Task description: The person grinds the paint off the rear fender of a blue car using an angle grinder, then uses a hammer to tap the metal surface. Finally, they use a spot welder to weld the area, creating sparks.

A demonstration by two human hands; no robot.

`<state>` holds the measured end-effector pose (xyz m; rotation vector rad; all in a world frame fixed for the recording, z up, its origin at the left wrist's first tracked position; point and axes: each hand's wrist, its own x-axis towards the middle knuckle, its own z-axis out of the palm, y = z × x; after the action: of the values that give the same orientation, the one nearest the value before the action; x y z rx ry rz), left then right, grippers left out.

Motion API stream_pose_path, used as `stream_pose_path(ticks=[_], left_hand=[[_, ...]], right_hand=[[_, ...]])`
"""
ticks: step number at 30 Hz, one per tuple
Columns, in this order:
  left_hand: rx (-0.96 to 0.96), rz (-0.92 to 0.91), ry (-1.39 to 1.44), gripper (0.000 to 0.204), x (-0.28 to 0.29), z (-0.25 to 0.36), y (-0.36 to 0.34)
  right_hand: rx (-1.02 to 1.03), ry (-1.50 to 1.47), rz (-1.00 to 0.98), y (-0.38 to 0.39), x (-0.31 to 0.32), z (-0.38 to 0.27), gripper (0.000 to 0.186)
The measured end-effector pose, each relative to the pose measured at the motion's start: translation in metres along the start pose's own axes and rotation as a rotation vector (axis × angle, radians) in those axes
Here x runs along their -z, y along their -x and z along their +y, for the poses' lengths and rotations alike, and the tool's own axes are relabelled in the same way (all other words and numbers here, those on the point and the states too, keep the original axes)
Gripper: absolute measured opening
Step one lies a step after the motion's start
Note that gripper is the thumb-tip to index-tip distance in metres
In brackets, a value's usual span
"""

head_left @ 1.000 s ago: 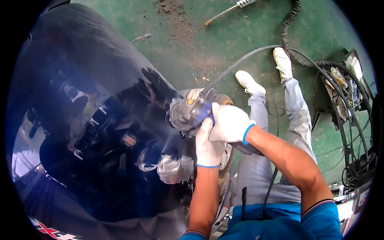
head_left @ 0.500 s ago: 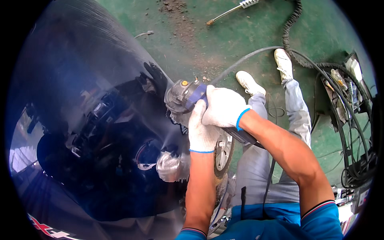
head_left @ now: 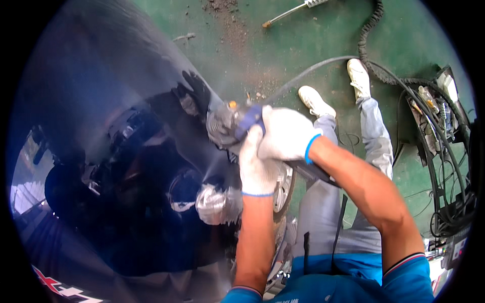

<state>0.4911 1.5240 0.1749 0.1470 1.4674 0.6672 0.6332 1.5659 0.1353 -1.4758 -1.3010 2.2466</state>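
Both my hands wear white knitted gloves and are closed around an angle grinder [head_left: 248, 119] with a blue collar and a grey head. My right hand [head_left: 290, 134] grips the collar from the right, and its dark body runs down to the right under that hand. Just below, my left hand [head_left: 257, 166] wraps the tool with its thumb along the near side. The head is blurred and lies against the edge of a glossy dark blue vehicle panel [head_left: 151, 217], with haze around it. A rough, silvery abraded patch [head_left: 214, 204] shows on the panel left of my left wrist.
A wheel [head_left: 284, 189] is partly visible beside my left forearm. On the green floor [head_left: 313, 40] lie brown debris [head_left: 227, 30], a metal rod tool [head_left: 288, 13] and a ribbed hose [head_left: 370, 30]. A cart with cables and small items [head_left: 434, 111] stands at right.
Both hands and the grinder have shifted slightly right and down in the view. The grinder's head looks more blurred, with more haze near it.
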Motion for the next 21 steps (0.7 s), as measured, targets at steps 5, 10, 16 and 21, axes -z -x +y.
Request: stream_pose_path(ticks=[5, 10, 16, 21], left_hand=[[-0.029, 0.095, -0.034, 0.061, -0.011, -0.019, 0.026], [-0.029, -0.05, 0.021, 0.066, -0.016, -0.002, 0.017], [0.005, -0.038, 0.093, 0.066, -0.003, -0.02, 0.03], [0.016, -0.003, 0.046, 0.064, -0.002, -0.02, 0.025]], right_hand=[[0.056, 0.027, -0.042, 0.015, -0.011, 0.012, 0.053], [0.07, 0.048, 0.005, 0.009, -0.004, 0.0, 0.05], [0.116, 0.058, 0.047, 0.019, -0.018, 0.01, 0.047], [0.054, 0.068, -0.009, 0.02, -0.006, 0.004, 0.051]])
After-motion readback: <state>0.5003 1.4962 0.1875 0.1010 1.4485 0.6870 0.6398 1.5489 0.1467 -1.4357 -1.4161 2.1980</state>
